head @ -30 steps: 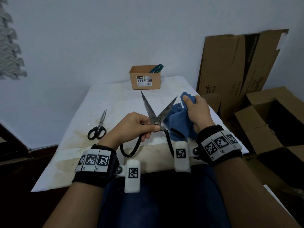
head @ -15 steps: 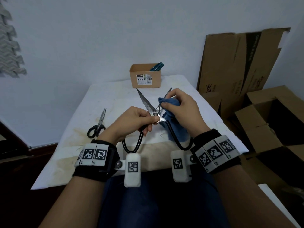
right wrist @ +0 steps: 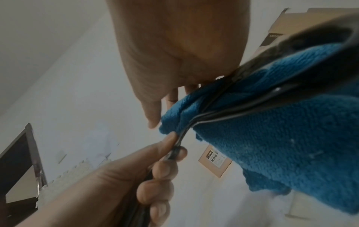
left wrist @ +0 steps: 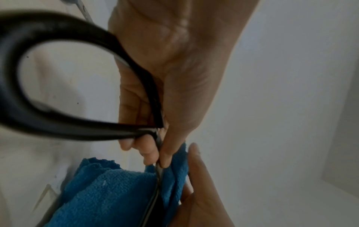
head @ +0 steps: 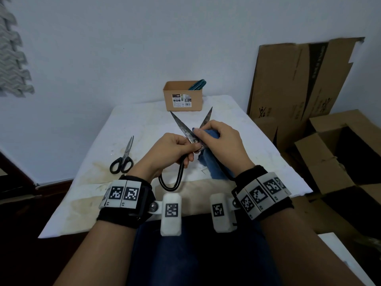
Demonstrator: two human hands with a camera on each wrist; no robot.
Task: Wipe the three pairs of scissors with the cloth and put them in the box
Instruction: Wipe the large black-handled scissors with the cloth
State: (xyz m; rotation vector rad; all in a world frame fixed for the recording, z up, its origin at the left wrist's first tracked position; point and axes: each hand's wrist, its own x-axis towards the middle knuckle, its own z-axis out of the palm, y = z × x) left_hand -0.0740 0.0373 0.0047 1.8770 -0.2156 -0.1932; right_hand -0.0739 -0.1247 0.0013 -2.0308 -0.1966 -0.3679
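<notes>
The small tan cardboard box (head: 183,96) carried a white printed label with a barcode, its text too small to read. The flattened brown cardboard sheet (head: 299,79) against the wall showed black print, illegible; the wristbands (head: 123,194) bore square black-and-white coded markers.

Flattened cardboard (head: 305,79) leans against the white wall (head: 123,48). Open cartons (head: 340,153) sit beside the stained counter (head: 86,182).

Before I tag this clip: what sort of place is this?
Probably a spare or storage room: a stained table against a bare wall, with cardboard boxes stacked beside it.
</notes>
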